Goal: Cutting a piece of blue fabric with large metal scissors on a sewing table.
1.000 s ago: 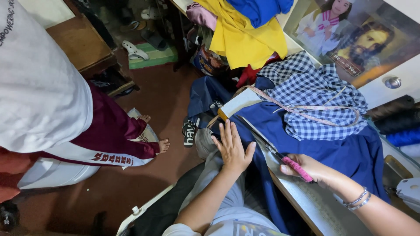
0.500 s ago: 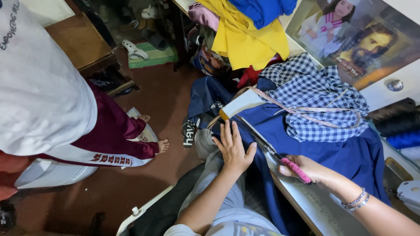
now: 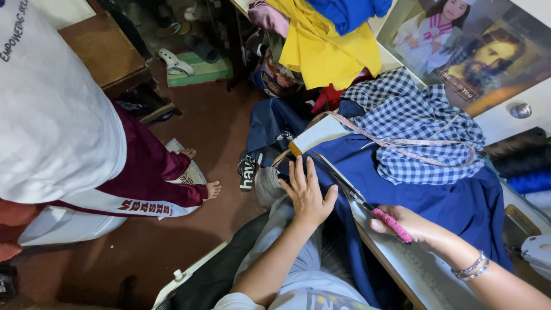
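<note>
My left hand lies flat with fingers spread on dark blue cloth that hangs over the table edge. My right hand grips the pink handle of a pair of scissors, whose blades run along the blue cloth towards a white card or pad at the table corner. A blue and white checked cloth lies on top of the blue one, with a pink measuring tape looped over it.
A person in a white shirt and maroon trousers stands barefoot at the left on the brown floor. Yellow and blue fabric is piled at the top. Framed pictures lean at the upper right. A sandal lies on the floor.
My hands and the scissors have barely shifted. The standing person has leaned slightly further into view at the left.
</note>
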